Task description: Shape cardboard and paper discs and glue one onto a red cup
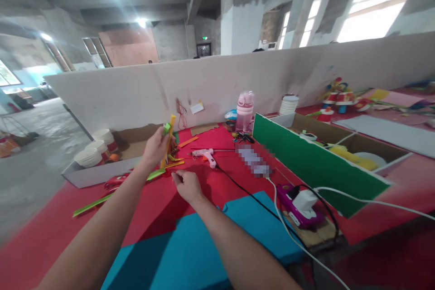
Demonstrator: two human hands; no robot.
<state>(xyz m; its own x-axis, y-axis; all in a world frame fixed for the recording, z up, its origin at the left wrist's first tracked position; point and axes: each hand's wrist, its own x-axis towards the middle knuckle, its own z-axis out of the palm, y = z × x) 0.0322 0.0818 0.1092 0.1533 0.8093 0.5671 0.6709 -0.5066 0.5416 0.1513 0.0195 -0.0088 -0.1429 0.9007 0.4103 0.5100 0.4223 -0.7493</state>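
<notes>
My left hand (156,146) is closed on a yellow strip (172,123), which stands nearly upright with a small green piece (166,128) near its top. Just right of it and lower, my right hand (187,184) has its fingers curled together over the red table surface (217,181); whatever they may hold is too small to make out. Between the hands lie a light green piece (156,174) and orange strips (175,163). A pink glue gun (205,155) lies beyond my right hand.
A box with white cups (89,157) stands left. Right are a green-sided box (316,167), a purple power strip (299,210) and cables. A pink bottle (244,112) stands by the white partition (210,81). Blue sheet (238,222) lies in front.
</notes>
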